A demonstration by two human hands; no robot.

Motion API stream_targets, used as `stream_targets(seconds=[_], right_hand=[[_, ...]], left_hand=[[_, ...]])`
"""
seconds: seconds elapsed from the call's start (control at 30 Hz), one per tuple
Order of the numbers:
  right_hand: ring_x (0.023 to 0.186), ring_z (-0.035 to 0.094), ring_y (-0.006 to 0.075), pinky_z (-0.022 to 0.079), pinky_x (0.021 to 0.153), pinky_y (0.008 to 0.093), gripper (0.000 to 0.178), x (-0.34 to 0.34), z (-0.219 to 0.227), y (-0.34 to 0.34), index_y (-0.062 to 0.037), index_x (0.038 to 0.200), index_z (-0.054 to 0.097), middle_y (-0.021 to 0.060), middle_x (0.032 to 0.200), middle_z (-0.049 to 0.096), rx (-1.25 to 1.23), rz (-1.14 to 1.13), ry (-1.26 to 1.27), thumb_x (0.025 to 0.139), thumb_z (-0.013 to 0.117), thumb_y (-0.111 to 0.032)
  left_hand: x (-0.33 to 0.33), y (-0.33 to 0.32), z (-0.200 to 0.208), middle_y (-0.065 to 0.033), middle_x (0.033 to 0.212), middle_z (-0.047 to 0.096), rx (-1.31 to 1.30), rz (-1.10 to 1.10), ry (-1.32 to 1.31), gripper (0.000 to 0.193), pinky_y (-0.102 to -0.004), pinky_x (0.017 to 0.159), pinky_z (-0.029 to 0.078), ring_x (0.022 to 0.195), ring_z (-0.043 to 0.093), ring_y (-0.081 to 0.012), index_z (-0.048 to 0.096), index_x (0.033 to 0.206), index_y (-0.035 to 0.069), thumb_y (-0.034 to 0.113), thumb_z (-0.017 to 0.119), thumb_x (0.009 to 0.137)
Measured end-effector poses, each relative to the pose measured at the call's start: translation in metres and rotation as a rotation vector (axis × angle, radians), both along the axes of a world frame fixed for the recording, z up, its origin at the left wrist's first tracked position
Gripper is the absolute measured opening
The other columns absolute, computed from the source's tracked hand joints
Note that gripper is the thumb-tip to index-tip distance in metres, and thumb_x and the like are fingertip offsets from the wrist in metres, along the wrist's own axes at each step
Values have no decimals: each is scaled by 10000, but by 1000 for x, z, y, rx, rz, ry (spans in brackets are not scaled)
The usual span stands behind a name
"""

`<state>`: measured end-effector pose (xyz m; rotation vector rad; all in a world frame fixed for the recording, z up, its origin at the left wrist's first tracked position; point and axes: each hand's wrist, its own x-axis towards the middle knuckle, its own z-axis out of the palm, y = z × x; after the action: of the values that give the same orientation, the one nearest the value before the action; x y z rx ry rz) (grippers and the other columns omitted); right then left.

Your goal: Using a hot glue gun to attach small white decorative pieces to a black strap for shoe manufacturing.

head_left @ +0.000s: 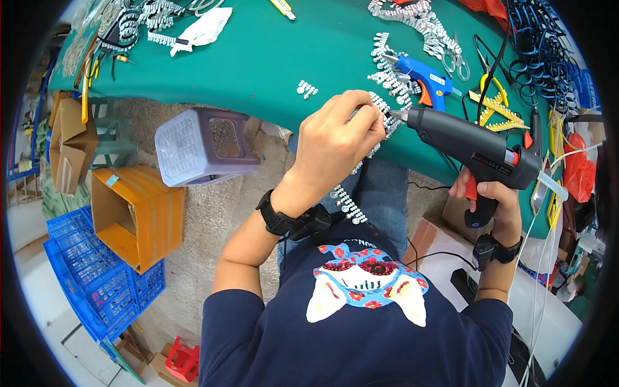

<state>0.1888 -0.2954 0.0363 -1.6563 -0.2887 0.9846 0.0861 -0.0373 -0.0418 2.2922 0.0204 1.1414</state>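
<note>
Hiding rhinestone trim (348, 203) behind left hand (338, 138)

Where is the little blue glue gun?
In the head view, the small blue plastic glue gun lies on the green table, upper right, just beyond the big black glue gun in the right hand.

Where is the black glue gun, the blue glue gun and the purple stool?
black glue gun (474, 149): head view, on its barrel.
blue glue gun (424, 75): head view, on its body.
purple stool (193, 149): head view, on its side wall.
</note>
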Motion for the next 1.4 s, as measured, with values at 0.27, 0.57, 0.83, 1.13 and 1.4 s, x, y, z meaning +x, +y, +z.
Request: stream_targets(seconds=[0.27, 0.57, 0.83, 1.13, 1.4], right_hand=[[747, 673, 246, 483, 463, 250, 399, 1, 6, 5, 54, 980, 595, 134, 763, 637, -34, -10, -11, 662, 583, -187], [735, 672, 244, 483, 466, 248, 397, 3, 8, 3, 55, 980, 596, 134, 749, 636, -47, 6, -24, 666, 585, -188], [789, 637, 200, 495, 562, 255, 331, -8, 17, 1, 33, 1021, 595, 117, 838, 633, -73, 70, -83, 730, 596, -126], [594, 559, 324, 459, 588, 317, 258, -19, 33, 22, 6, 806, 551, 136, 700, 559, -221, 374, -937, 564, 633, -24], [590, 539, 354, 438, 566, 335, 278, -30, 31, 26, 1, 794, 552, 141, 679, 521, -247, 322, -1039, 523, 608, -23]], left_hand=[[-1, 1, -1, -41, 823, 615, 0, -10, 5, 137, -291, 555, 498, 649, 615, -190, 615, 757, 43, 2, 718, 675], [0, 0, 0, -48, 838, 617, 9, -11, 12, 136, -295, 558, 501, 651, 617, -194, 615, 762, 43, 7, 718, 682], [0, 0, 1, -46, 838, 617, 8, -10, 26, 139, -295, 556, 500, 655, 618, -193, 616, 762, 42, 8, 721, 678], [1, 0, -1, -42, 827, 612, 22, 6, 17, 142, -287, 550, 495, 647, 613, -190, 609, 753, 44, 0, 718, 674], [1, -2, -1, -57, 843, 597, 2, 3, 33, 138, -310, 577, 496, 681, 604, -201, 565, 715, 40, 28, 698, 681]])
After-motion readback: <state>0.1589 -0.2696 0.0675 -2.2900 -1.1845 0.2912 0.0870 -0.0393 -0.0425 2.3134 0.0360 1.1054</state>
